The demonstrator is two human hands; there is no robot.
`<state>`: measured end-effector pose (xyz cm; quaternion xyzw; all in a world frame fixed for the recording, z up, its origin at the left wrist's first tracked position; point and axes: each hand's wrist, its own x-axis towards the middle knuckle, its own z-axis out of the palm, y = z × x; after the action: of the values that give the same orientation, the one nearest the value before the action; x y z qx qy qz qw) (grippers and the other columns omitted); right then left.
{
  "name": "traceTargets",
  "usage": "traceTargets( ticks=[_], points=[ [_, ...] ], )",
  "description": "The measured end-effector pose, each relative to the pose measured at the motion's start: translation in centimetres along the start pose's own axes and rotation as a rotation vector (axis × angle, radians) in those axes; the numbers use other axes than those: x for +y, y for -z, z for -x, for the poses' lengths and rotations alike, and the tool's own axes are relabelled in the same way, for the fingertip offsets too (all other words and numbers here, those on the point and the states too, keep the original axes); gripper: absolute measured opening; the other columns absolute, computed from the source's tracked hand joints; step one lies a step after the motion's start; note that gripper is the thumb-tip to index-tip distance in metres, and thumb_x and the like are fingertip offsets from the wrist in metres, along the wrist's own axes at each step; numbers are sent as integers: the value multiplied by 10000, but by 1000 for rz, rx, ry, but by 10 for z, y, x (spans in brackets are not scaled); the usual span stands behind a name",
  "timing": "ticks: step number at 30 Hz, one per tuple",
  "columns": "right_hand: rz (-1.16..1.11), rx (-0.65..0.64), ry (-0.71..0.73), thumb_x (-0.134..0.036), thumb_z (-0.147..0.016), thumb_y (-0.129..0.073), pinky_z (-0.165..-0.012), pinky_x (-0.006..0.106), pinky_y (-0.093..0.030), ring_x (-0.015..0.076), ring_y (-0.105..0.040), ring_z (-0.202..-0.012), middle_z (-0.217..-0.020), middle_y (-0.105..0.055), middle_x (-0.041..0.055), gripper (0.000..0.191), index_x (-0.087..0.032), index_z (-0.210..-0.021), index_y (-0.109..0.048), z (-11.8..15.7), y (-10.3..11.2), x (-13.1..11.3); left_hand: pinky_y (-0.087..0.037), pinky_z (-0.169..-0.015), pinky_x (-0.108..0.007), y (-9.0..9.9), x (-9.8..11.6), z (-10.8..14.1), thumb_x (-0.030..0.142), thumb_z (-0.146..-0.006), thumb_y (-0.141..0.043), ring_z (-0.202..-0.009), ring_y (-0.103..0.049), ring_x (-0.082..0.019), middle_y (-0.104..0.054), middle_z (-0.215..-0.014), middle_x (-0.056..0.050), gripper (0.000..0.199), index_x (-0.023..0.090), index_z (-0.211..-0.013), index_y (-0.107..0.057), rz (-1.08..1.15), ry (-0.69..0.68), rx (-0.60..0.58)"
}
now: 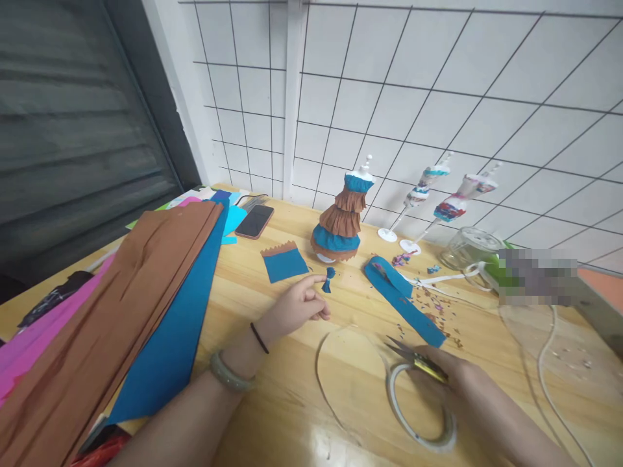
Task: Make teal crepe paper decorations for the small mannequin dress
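My left hand (298, 305) reaches over the table with its index finger stretched out and the other fingers loosely curled. Its fingertip touches a small blue paper bow (329, 280). Small scissors with dark blades and a yellow handle (429, 366) are in my right hand (450, 373), blades pointing left. A roll of tape (394, 399) lies beneath that hand. Behind the bow stands a mini dress form (343, 217) in a tiered brown and blue crepe paper dress. A blue paper piece with a brown zigzag edge (286, 264) lies left of the bow.
Folded brown crepe paper (160, 279) and blue paper (170, 350) cover the left side, near a phone (254, 222). A blue strip (409, 311) and paper scraps (440, 308) lie right. Two more dress forms (419, 194) (452, 206) and a glass jar (470, 248) stand by the wall.
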<state>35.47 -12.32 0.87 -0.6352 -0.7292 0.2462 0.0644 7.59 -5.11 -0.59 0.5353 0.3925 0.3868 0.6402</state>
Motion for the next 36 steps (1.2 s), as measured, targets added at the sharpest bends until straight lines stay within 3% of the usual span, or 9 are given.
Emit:
traceTargets(
  ticks=[4,6,10,15,20,23,29,32,36],
  points=[
    [35,39,18,-502,-777,-477,-798,321,-478,264,-608,-966,-1099,-648,53,413,-235,-1079,-567,-12,5,-7,-427,-598,-251,-4,5,4,215,-724,-543,-668,-590,-136,-615,-734,-46,434,111,-1129,-427,73,76,-39],
    [58,70,35,-492,-818,-411,-766,327,-489,259,-621,-940,-1081,-655,72,408,-224,-1095,-547,-22,5,-17,-435,-610,-252,-6,3,4,227,-735,-545,-695,-599,-141,-621,-773,-59,405,109,-1113,-460,75,66,-52],
    [198,200,103,-444,-852,-368,-676,340,-501,267,-652,-837,-979,-684,116,402,-175,-1094,-542,-50,-4,-34,-458,-711,-277,-9,-1,4,277,-773,-524,-835,-600,-167,-636,-917,-101,325,112,-1050,-561,-76,-48,-5],
    [237,250,207,-376,-844,-416,-608,331,-487,254,-648,-730,-842,-669,112,340,-172,-1071,-567,-78,-20,-40,-449,-829,-289,-10,1,7,240,-788,-504,-941,-570,-176,-605,-1037,-106,270,127,-1000,-627,-310,-232,74],
    [226,343,351,-309,-834,-457,-762,400,-438,267,-572,-861,-899,-609,121,253,-189,-978,-627,-73,-16,-54,-480,-774,-268,-10,5,8,199,-797,-481,-881,-589,-160,-618,-973,-102,250,119,-970,-642,-359,-272,80],
    [-13,369,483,-271,-856,-453,-785,349,-442,229,-543,-931,-959,-599,96,207,-212,-978,-609,-60,-5,-70,-477,-787,-256,-13,6,9,165,-793,-479,-894,-583,-150,-620,-965,-95,238,126,-952,-652,-428,-351,87],
    [-319,339,329,-319,-836,-487,-706,290,-448,190,-582,-783,-802,-632,41,177,-210,-787,-618,-49,10,-77,-467,-807,-247,-17,11,14,148,-792,-485,-889,-594,-140,-657,-959,-75,232,151,-946,-659,-525,-431,130],
    [-410,345,217,-361,-799,-532,-696,290,-450,185,-580,-755,-781,-633,34,177,-206,-779,-616,-48,8,-75,-476,-771,-237,-19,11,15,167,-795,-493,-854,-605,-139,-667,-930,-76,225,146,-942,-662,-538,-420,145],
    [-524,282,198,-366,-768,-567,-677,304,-463,175,-571,-706,-754,-617,32,169,-198,-766,-582,-47,0,-86,-470,-746,-234,-22,10,16,163,-790,-499,-827,-606,-139,-671,-903,-76,222,141,-944,-658,-589,-457,123]
  ],
)
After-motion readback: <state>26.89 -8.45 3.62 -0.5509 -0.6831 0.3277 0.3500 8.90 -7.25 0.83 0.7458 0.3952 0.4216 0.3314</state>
